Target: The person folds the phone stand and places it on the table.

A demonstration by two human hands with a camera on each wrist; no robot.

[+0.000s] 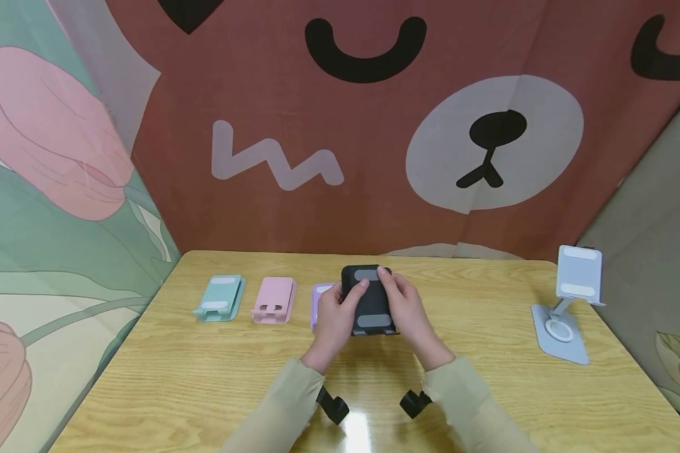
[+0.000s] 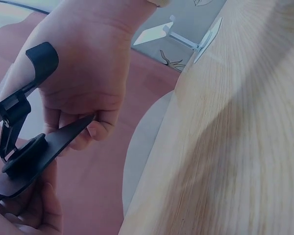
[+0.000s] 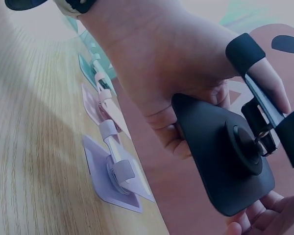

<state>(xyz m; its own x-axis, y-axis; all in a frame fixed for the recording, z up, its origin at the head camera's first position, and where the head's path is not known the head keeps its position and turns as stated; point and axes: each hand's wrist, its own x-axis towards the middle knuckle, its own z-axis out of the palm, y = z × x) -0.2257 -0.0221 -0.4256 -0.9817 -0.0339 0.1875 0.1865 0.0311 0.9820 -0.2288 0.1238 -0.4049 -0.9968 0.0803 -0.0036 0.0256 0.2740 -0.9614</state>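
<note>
Both hands hold a black phone stand (image 1: 372,305) above the middle of the table. In the head view, the left hand (image 1: 335,318) grips its left side and the right hand (image 1: 412,314) its right side, each thumb lying on the holder plate with grey pads. From the left wrist, the base plate (image 2: 44,161) appears nearly edge-on with a round disc and hinged arm, the holder apart from it. Fingers of both hands curl about the base. Just behind the left hand lies a purple phone stand (image 3: 95,171), partly hidden in the head view.
A pink phone stand (image 1: 274,299) and a green one (image 1: 222,297) lie folded in a row to the left on the wooden table (image 1: 204,390). A pale blue stand (image 1: 561,333) stands unfolded near the right edge. Behind the table hangs a bear-patterned curtain (image 1: 294,220).
</note>
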